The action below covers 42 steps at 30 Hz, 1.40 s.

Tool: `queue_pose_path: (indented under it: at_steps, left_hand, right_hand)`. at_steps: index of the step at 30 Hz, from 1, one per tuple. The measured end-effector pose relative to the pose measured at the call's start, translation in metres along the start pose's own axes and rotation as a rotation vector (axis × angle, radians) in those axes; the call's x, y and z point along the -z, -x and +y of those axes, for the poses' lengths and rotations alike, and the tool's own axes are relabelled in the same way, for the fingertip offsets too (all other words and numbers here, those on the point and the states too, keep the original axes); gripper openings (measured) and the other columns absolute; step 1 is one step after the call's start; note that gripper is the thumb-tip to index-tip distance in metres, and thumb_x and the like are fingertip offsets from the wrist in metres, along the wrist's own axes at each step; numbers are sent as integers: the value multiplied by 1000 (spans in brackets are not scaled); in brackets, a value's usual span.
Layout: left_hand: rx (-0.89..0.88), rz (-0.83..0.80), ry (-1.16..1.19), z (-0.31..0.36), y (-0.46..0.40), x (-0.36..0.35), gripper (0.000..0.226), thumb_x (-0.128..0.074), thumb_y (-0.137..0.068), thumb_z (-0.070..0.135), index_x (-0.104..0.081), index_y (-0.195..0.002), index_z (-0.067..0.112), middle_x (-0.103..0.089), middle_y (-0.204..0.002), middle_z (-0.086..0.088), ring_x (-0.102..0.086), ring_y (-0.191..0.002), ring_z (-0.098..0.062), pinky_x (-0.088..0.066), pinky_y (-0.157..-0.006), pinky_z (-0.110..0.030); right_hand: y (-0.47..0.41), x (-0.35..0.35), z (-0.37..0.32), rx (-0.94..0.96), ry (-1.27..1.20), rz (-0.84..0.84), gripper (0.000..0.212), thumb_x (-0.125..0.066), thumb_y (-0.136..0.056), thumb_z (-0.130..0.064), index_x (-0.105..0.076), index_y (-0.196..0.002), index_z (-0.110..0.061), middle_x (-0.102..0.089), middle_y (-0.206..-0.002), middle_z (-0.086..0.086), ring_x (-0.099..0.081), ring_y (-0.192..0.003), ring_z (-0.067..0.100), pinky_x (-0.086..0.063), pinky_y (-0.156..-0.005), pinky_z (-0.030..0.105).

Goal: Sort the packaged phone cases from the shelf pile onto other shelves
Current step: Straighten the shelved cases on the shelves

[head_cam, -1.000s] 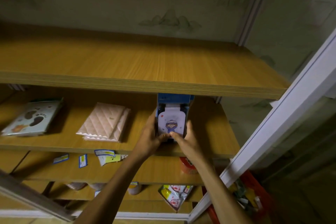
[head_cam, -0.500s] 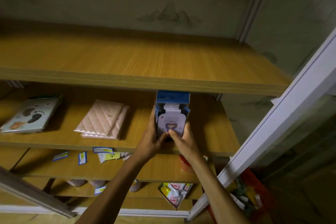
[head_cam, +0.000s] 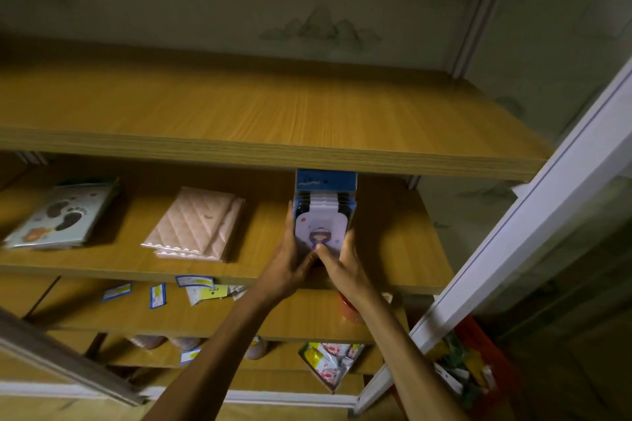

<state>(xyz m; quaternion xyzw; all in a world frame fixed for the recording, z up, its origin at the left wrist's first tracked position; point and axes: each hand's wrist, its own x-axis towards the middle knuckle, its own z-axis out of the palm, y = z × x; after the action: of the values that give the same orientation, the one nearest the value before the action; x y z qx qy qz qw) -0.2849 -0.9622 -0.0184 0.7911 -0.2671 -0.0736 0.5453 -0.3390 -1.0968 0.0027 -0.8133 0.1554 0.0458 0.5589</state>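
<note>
A stack of blue packaged phone cases with a cartoon girl on the front stands upright on the second wooden shelf, its top edge just under the shelf above. My left hand grips its left side and my right hand grips its right side, thumbs meeting on the front. Further left on the same shelf lie a pink quilted case stack and a pale blue footprint-print stack.
The top shelf carries nothing in view. A lower shelf holds loose blue and yellow labels and a red container. Below lie printed packets. A white frame post rises at the right beside a red basket.
The stack has fanned slightly, showing several cases staggered behind the front one. Both hands keep their hold; the view has shifted a little.
</note>
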Motion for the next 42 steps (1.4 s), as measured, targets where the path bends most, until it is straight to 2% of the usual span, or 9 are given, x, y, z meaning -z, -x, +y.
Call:
queue_pose_path:
  at_steps: [5,10,13,16,20,26,31,36,42]
  left_hand:
    - [-13,-29,-14,-2,-4,4,91,-63,-91,15,4,-152,19,-48,-143,-1,-49,-130,-11,-45,-106,-44]
    - [-51,-1,-16,-3,-4,3,78,-65,-89,9,-17,-150,14,-52,-138,4,-51,-126,-5,-46,-104,-32]
    - [-37,23,-13,1,-8,5,76,-67,-88,18,-22,-150,18,-54,-133,7,-54,-120,-2,-49,-96,-20]
    - [74,51,-72,2,-16,6,60,-67,-85,40,-43,-137,22,-55,-127,1,-59,-112,-15,-55,-88,-28]
    - [216,11,-119,3,-31,4,39,-67,-87,35,-56,-119,16,-66,-109,-2,-64,-98,-17,-51,-70,-21]
    - [253,46,-91,1,-32,-1,33,-64,-89,38,-58,-112,15,-69,-99,-2,-65,-90,-17,-50,-69,-24]
    - [258,76,-32,3,-30,-5,42,-62,-91,34,-54,-126,14,-66,-115,0,-62,-99,-10,-46,-70,-11]
    - [251,67,-49,4,-30,-3,49,-61,-91,40,-51,-131,14,-65,-120,0,-62,-106,-14,-48,-79,-18]
    - [197,94,-94,5,-29,-4,46,-60,-92,38,-52,-130,13,-66,-119,-2,-63,-101,-12,-46,-64,-3]
  right_hand:
    - [-5,7,11,-17,39,-30,93,-41,-75,-76,-1,-149,-35,-29,-154,7,-42,-132,29,-43,-102,55]
    - [1,11,6,-17,42,12,78,-40,-95,-54,9,-151,-29,-14,-160,4,-28,-141,29,-35,-107,47]
    - [-4,16,5,-2,47,50,77,-40,-95,-54,5,-151,-29,-8,-161,-1,-21,-144,26,-30,-111,46]
    - [-11,22,2,-66,39,54,79,-40,-92,-59,4,-152,-30,-4,-161,-3,-16,-146,26,-23,-114,49]
    - [-21,21,-2,-123,23,78,79,-42,-92,-58,0,-152,-28,-3,-162,-1,-14,-147,27,-21,-116,50]
    - [-24,20,-5,-140,33,85,76,-39,-94,-58,-7,-153,-23,-8,-161,1,-18,-145,27,-23,-113,46]
    - [-22,12,-4,-127,58,120,72,-33,-95,-60,-6,-153,-27,-11,-161,4,-19,-145,29,-23,-113,49]
    - [-21,14,-7,-117,15,113,67,-35,-97,-53,-4,-153,-29,-10,-160,5,-21,-144,29,-24,-112,48]
    - [-15,18,-4,-97,-39,98,68,-41,-96,-51,-8,-152,-32,-17,-159,1,-25,-142,25,-28,-109,41]
